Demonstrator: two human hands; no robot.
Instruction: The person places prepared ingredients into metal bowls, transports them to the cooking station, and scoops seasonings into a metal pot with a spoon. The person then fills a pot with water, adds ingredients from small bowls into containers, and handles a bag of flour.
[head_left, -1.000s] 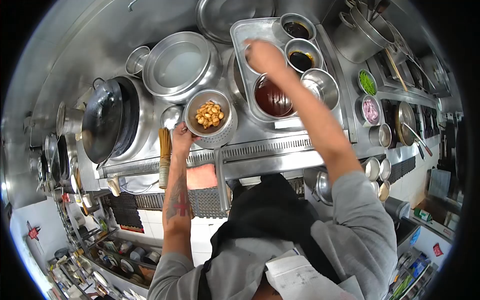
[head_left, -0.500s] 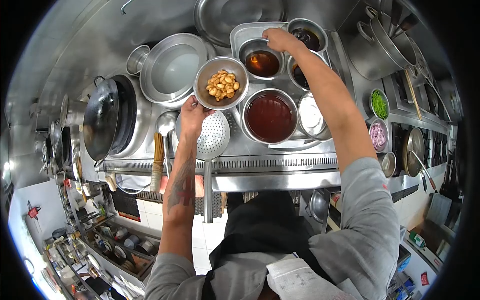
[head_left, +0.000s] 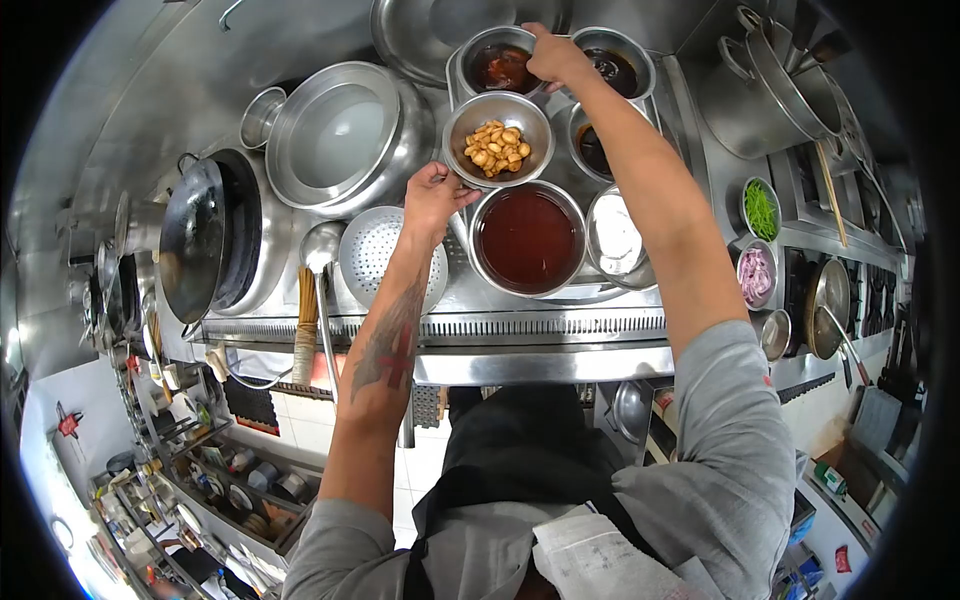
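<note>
Holding, left hand: our left hand pinches the near-left rim of the nut-like-piece bowl, thumb and fingers drawn close.
Nut-like-piece bowl: it sits between the red-liquid bowl on our side and the far bowl beyond; its base is hidden, so we cannot tell whether it rests on anything.
Right hand: our right hand is closed on the right rim of the far bowl, beside the dark-liquid bowl.
Step in hand: arranging bowls, we judge, with both hands engaged at once.
Next move's demands: we think a level left grip matters, lest the pieces tip out, and a steady right one, since the far bowl's brown liquid could slop.
Tight spot: neighbouring rims crowd closely, so a catch seems possible.
</note>
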